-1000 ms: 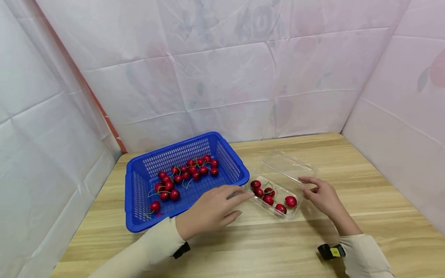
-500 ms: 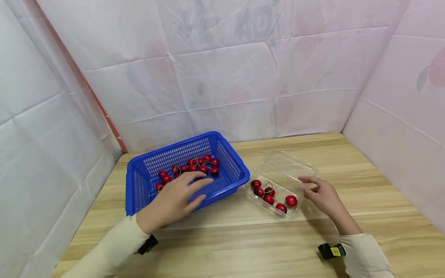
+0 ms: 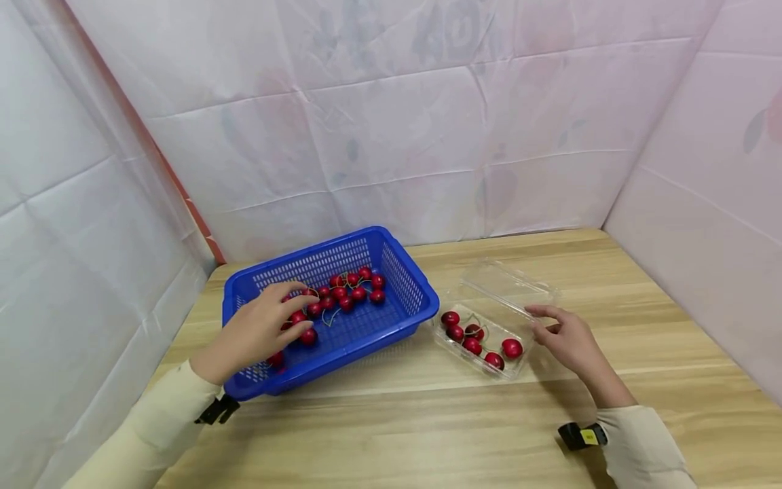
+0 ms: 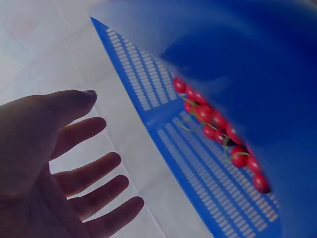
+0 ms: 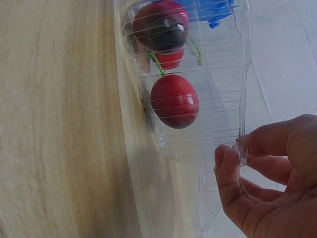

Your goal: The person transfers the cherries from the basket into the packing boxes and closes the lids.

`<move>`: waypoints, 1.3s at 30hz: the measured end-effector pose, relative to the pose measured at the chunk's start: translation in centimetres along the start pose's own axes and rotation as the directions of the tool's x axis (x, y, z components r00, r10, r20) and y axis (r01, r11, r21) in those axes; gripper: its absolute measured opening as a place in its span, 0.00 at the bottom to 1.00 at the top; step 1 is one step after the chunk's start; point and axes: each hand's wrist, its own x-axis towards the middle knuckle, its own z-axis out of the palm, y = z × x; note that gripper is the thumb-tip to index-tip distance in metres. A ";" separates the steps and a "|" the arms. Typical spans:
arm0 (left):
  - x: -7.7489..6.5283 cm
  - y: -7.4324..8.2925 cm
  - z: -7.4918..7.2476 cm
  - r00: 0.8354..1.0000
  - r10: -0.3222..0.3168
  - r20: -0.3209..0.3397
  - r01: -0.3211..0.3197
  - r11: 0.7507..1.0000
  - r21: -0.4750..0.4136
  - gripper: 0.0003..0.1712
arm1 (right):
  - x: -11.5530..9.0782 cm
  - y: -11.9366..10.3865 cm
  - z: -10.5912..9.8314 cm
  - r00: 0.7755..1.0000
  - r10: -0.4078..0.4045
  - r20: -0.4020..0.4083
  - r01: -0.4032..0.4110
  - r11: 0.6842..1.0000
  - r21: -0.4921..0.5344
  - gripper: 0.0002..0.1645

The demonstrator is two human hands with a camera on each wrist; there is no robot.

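Observation:
Above the left part of a blue plastic basket (image 3: 360, 346), my left hand (image 3: 256, 331) hovers with its fingers spread. The left wrist view shows nothing held in that hand (image 4: 44, 163). Several red cherries (image 3: 346, 303) with green stems lie in the basket, some hidden behind the hand. At the right is a clear plastic clamshell box (image 3: 513, 370) with its lid (image 3: 507, 282) folded back. Inside it lie several cherries (image 3: 472, 346). My right hand (image 3: 571, 343) pinches the box's rim (image 5: 243, 134) between thumb and fingers at its right corner.
Basket and box stand side by side on a wooden table (image 3: 391, 435). White printed sheets (image 3: 391, 136) hang behind and along both sides. A black camera (image 3: 580, 436) is strapped to the right wrist.
My left hand has moved left from beside the clear box to over the basket's left part. The right hand has stayed at the box's rim.

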 end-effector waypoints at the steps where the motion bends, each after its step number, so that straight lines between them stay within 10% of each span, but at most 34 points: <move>1: 0.0 -0.3 0.0 1.000 -0.005 0.016 0.005 1.000 0.017 0.21 | 0.0 0.0 0.0 1.000 0.000 0.000 0.000 1.000 0.000 0.22; 7: -0.2 -1.8 -0.5 0.980 -0.090 0.176 0.066 0.988 0.136 0.23 | 0.0 0.0 0.0 1.000 0.002 0.000 -0.002 1.000 0.004 0.21; 14: 0.4 -3.1 -0.5 0.860 -0.197 0.471 0.163 0.980 0.111 0.24 | 0.0 0.1 0.1 1.000 0.004 0.000 -0.004 1.000 0.008 0.21; 20: 1.1 -3.5 -0.2 0.792 -0.220 0.570 0.228 0.972 0.058 0.23 | 0.0 0.1 0.1 1.000 0.004 -0.004 -0.004 1.000 0.002 0.21; 39: 3.0 -3.6 1.0 0.715 -0.272 0.644 0.266 0.958 0.110 0.14 | 0.0 0.0 0.0 1.000 -0.010 -0.011 0.010 1.000 0.001 0.21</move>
